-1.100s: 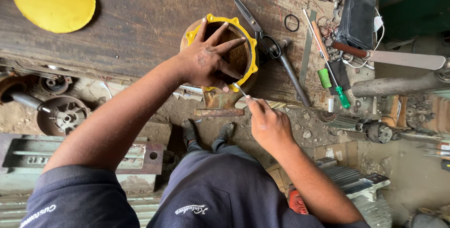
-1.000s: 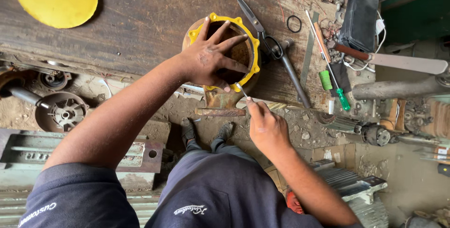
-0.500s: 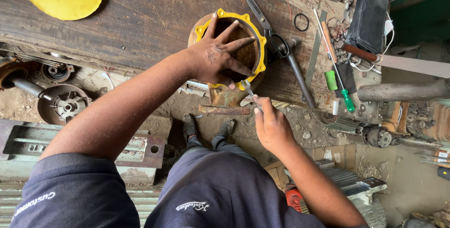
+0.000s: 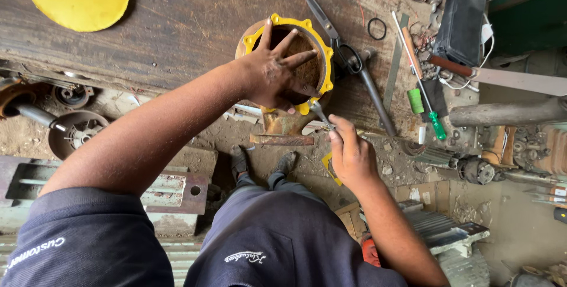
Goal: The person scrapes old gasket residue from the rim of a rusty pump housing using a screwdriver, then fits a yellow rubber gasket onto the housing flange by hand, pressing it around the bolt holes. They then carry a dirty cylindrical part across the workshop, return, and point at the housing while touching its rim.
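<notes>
The left hand [image 4: 277, 71] lies spread flat over the yellow-rimmed housing [image 4: 322, 56] at the counter [image 4: 177, 27] edge. It looks heavy, rigid cast metal, best gripped by its rim. Just below it, the right hand [image 4: 351, 157] pinches a small metal tool [image 4: 319, 113].

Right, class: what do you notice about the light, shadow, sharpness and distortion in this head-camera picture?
Head view: soft, even daylight with no harsh glare; the left hand casts only a faint shadow into the yellow-rimmed housing; the centre is sharp; the wide lens bends the wooden bench and stretches the edges.
</notes>
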The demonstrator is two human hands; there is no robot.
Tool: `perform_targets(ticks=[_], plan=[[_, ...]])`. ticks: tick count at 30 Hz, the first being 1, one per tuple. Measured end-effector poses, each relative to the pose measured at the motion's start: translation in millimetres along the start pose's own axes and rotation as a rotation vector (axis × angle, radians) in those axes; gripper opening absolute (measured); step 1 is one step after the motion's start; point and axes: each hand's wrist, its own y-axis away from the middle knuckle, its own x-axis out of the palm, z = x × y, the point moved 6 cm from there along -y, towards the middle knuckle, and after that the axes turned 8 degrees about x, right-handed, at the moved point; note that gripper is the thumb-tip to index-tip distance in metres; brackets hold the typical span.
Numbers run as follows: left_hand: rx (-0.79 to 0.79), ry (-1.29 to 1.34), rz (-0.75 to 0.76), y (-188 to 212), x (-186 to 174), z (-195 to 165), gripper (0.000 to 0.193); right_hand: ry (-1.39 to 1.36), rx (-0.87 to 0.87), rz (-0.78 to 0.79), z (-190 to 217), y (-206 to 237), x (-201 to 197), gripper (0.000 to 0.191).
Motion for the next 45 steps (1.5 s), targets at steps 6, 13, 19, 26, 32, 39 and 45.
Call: perform_targets(ticks=[6, 13, 19, 26, 32, 39, 45], plan=[[0.004, 0.003, -0.019, -2, 5, 3, 0.067, 0.235, -0.196, 0.091, 5, 2, 9, 0.029], [0.0, 0.029, -0.034, -3, 8, 4, 0.069, 0.595, -0.25, 0.077, 10, 8, 30, 0.036], [0.008, 0.039, -0.021, -2, 5, 2, 0.068, 0.337, -0.229, 0.07, -6, 13, 27, 0.037], [-0.004, 0.041, -0.011, 3, -1, 0, 0.066, 0.369, -0.46, 0.084, -17, -9, 21, 0.039], [-0.003, 0.037, 0.025, 3, -5, -2, 0.064, 0.354, -0.533, 0.129, -15, -29, 16, 0.035], [-0.034, 0.033, 0.026, 5, -9, -4, 0.066, -0.089, -0.094, 0.066, -9, 3, 38, 0.041], [-0.036, 0.052, 0.029, 8, -16, -8, 0.064, 0.408, -0.659, 0.229, -10, -42, 5, 0.043]])
